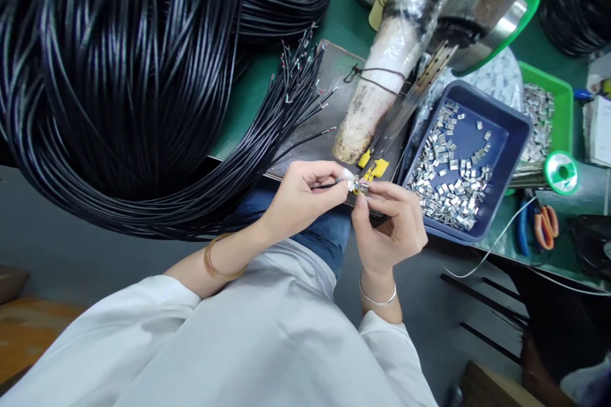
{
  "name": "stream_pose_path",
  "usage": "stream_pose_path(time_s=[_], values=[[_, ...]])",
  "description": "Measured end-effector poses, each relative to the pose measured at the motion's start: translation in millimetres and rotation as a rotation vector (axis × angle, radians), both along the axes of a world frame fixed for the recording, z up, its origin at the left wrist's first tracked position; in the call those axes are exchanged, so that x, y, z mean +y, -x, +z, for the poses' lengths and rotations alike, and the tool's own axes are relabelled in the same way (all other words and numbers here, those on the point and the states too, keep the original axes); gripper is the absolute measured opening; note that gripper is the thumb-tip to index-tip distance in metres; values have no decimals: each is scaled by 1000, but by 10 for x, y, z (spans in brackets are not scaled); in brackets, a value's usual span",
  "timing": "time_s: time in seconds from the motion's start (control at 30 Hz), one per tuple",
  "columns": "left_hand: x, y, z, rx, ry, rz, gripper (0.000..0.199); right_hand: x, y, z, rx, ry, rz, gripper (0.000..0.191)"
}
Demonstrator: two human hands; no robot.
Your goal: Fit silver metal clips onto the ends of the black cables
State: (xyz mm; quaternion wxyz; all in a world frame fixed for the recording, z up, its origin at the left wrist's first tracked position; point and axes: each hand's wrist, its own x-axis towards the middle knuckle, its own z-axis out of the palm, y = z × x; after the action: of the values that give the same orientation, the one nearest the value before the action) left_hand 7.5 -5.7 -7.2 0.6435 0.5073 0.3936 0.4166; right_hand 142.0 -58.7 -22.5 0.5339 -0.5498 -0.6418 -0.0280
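Note:
My left hand [305, 194] pinches the end of a black cable [326, 186] between thumb and fingers, with a white wrap [347, 176] on a fingertip. Facing it, my right hand [394, 219] has its thumb and fingertips closed on a small silver metal connector [361, 187]. Cable end and connector meet between the two hands; the exact joint is too small to make out. Just beyond the fingertips is a fixture with yellow tips [379, 168]. From the left, a bundle of black cables [267, 121] with bare coloured wire ends reaches over a grey board [310, 130].
Right of my hands stands a blue bin [513, 140] of small metal shells, with a green tray [566, 102] behind. A plastic-wrapped pipe [377, 76] slants down ahead. A solder spool [563, 172] and orange-handled pliers [547, 227] lie at the right. Coiled cables [119, 76] fill the left.

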Motion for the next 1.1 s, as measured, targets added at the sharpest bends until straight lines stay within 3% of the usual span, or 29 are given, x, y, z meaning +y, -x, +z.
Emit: stream_pose_path(time_s=[0.53, 1.1], values=[[-12, -26, 35, -18, 105, 7, 12, -31, -20, -26, -111, -13, -22, 20], [-5, -25, 77, -2, 57, 34, 12, 5, -1, 9, -85, 10, -42, 18]])
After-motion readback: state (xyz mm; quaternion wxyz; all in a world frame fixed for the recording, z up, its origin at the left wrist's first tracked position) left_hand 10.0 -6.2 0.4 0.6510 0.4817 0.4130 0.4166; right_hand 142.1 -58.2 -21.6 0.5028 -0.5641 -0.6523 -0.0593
